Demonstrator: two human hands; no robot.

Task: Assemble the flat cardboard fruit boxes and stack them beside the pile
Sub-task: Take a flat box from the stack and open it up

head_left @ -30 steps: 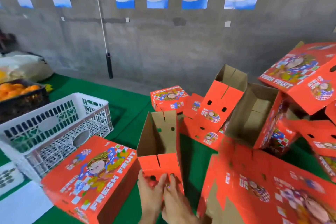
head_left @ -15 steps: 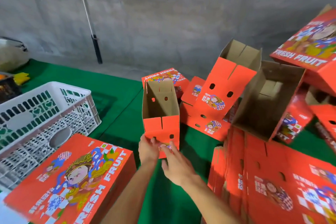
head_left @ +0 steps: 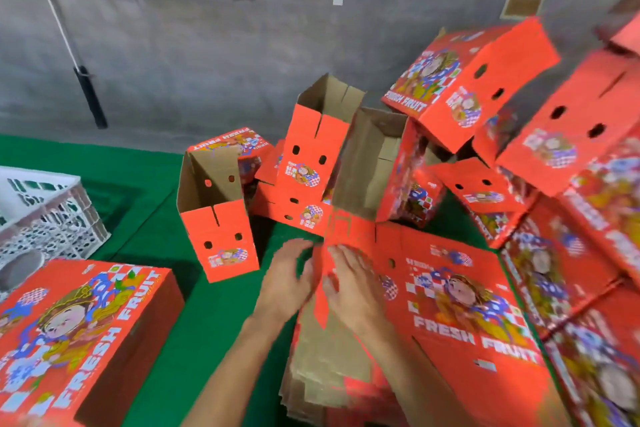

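**Both hands at the edge of the flat stack**

Both hands meet at the near-left corner of the stack of flat boxes. The left hand lies palm-down with its fingers reaching to a red flap at the stack's edge; motion blur hides whether those fingers pinch the flap or only touch it. The right hand rests on the top flat box, fingers spread and fairly straight, pressing on the printed cardboard beside the same flap.

Just left of the hands, apart from them, an opened box stands upright on the green mat, its top open and brown inside showing. Behind it, toward the grey wall, several more assembled boxes lie tumbled against one another, some tilted with open ends facing the camera. A higher heap of boxes rises on the right. At lower left sits a closed box printed "FRESH FRUIT", and beyond it a white plastic crate.
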